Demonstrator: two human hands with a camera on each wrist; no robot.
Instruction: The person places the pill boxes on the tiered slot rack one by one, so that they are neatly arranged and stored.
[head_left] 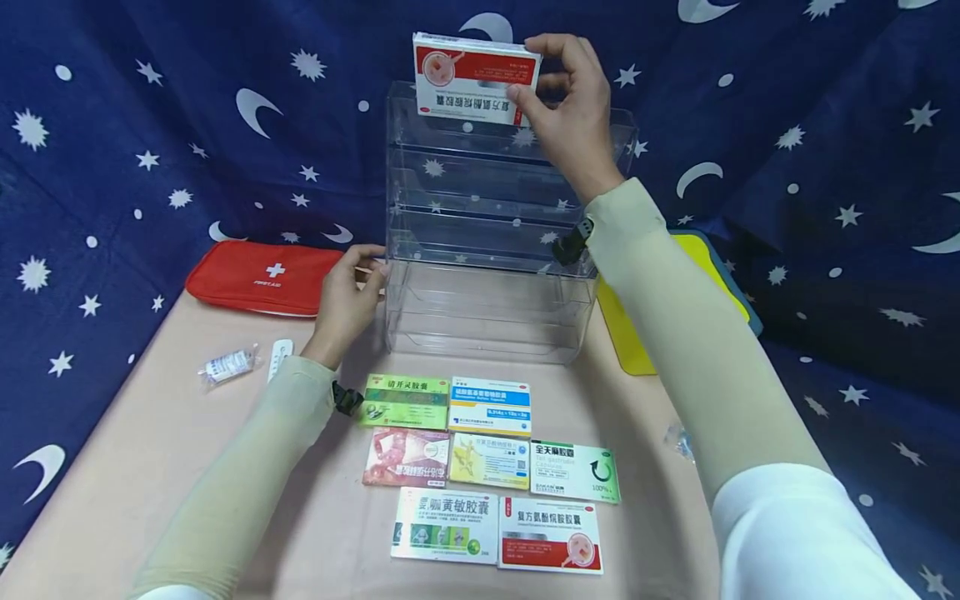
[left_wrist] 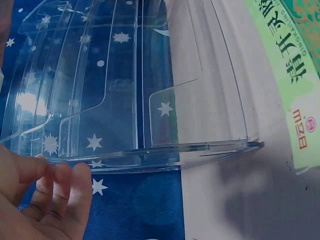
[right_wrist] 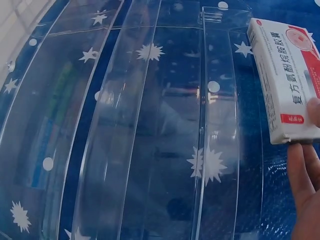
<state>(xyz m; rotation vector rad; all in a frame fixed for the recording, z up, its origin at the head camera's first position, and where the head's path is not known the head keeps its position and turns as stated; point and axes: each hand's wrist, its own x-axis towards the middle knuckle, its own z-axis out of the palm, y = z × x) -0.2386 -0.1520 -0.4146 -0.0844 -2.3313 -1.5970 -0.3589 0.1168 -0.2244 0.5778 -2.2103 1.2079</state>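
Note:
A clear acrylic tiered organizer (head_left: 487, 250) stands at the back of the table. My right hand (head_left: 558, 96) pinches a red-and-white medicine box (head_left: 474, 77) by its right end, just above the organizer's top tier; the same box (right_wrist: 287, 80) shows beside the clear tiers (right_wrist: 150, 125) in the right wrist view. My left hand (head_left: 352, 292) rests with its fingers against the organizer's left side wall (left_wrist: 150, 150). Several medicine boxes lie in rows in front: a green one (head_left: 405, 400), a blue-and-white one (head_left: 490, 407) and another red-and-white one (head_left: 550, 535) among them.
A red first-aid pouch (head_left: 262, 279) lies at the back left, with a small wrapped vial (head_left: 225, 367) and a white strip (head_left: 279, 357) nearby. A yellow board (head_left: 675, 308) sits right of the organizer. Blue star-patterned cloth (head_left: 825, 167) surrounds the table.

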